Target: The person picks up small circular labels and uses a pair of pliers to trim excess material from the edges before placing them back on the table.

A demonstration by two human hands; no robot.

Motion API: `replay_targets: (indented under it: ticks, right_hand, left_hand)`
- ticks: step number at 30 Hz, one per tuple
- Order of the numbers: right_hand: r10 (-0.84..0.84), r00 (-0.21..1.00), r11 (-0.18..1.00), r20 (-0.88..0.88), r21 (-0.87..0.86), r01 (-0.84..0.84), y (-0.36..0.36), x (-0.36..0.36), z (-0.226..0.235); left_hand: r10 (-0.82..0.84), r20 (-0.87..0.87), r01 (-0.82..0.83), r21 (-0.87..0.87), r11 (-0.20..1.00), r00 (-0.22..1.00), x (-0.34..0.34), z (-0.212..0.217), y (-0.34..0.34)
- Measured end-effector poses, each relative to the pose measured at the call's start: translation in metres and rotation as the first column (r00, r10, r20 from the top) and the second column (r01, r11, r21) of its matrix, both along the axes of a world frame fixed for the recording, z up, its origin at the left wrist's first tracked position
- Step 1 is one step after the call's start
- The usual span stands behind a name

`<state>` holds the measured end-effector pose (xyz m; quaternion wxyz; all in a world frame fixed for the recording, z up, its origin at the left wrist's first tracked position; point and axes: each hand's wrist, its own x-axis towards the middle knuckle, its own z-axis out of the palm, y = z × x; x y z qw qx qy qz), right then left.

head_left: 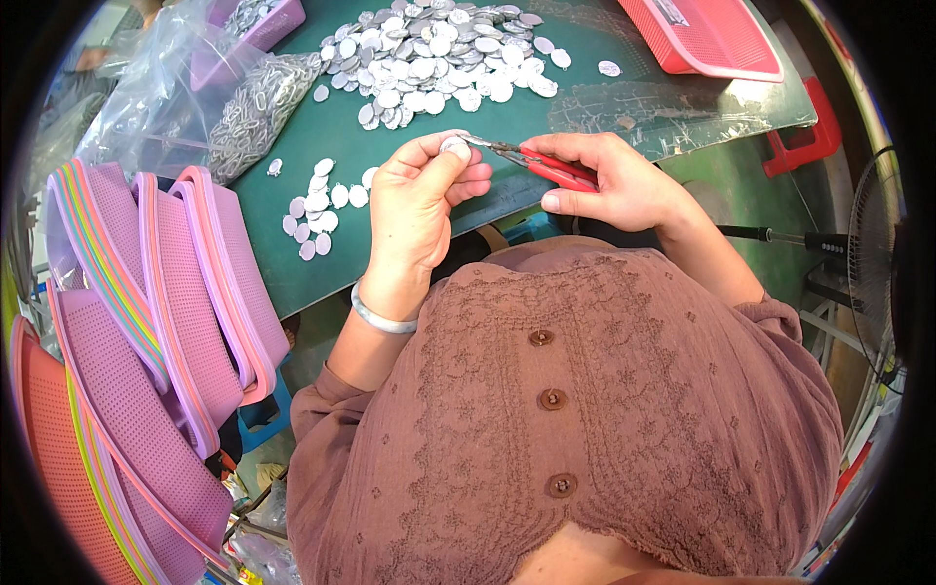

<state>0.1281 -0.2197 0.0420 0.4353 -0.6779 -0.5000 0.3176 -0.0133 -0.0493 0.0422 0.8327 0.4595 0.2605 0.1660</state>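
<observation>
Over the near edge of a green table, my left hand (424,190) pinches a small round silver tag (454,146) between thumb and fingers. My right hand (614,180) is closed round red-handled pliers (561,171), whose jaws reach left to the rim of that tag. Whether the jaws grip a ring there is too small to tell. Left of my left hand lies a small group of silver tags (317,203), some with little rings on top. A large heap of similar tags (429,58) covers the far middle of the table.
A clear plastic bag (146,102) of metal clasps (258,107) lies at the far left, beside a purple basket (258,29). Stacked pink and purple baskets (210,283) stand to my left. A red basket (707,39) sits far right, near a red clamp (807,132) and a fan (877,263).
</observation>
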Motion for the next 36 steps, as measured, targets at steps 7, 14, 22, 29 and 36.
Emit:
replay_targets:
  ticks: [7, 14, 22, 29, 36]
  right_hand:
    - [0.012, 0.998, 1.000, -0.056, -0.015, -0.013, -0.001, 0.000, 0.000]
    - [0.043, 0.980, 0.997, -0.196, -0.056, -0.055, -0.002, 0.002, 0.002]
    - [0.063, 0.964, 0.987, -0.257, -0.127, -0.099, 0.000, 0.005, 0.007]
    - [-0.052, 0.931, 0.995, -0.363, -0.098, 0.017, -0.004, 0.009, 0.006]
    - [-0.117, 0.911, 0.992, -0.394, -0.094, 0.087, -0.003, 0.012, 0.006]
  left_hand:
    - [-0.009, -0.006, 0.009, 0.033, 0.999, 1.000, -0.001, 0.000, 0.000]
    - [-0.030, 0.032, 0.028, 0.040, 0.999, 0.999, -0.002, -0.002, 0.000]
    - [-0.043, 0.054, 0.042, 0.022, 0.999, 0.998, -0.002, -0.006, 0.001]
    - [-0.113, 0.053, 0.117, -0.081, 0.990, 0.992, -0.005, -0.006, 0.010]
    - [-0.103, 0.168, 0.141, -0.234, 0.962, 0.980, -0.010, -0.017, 0.023]
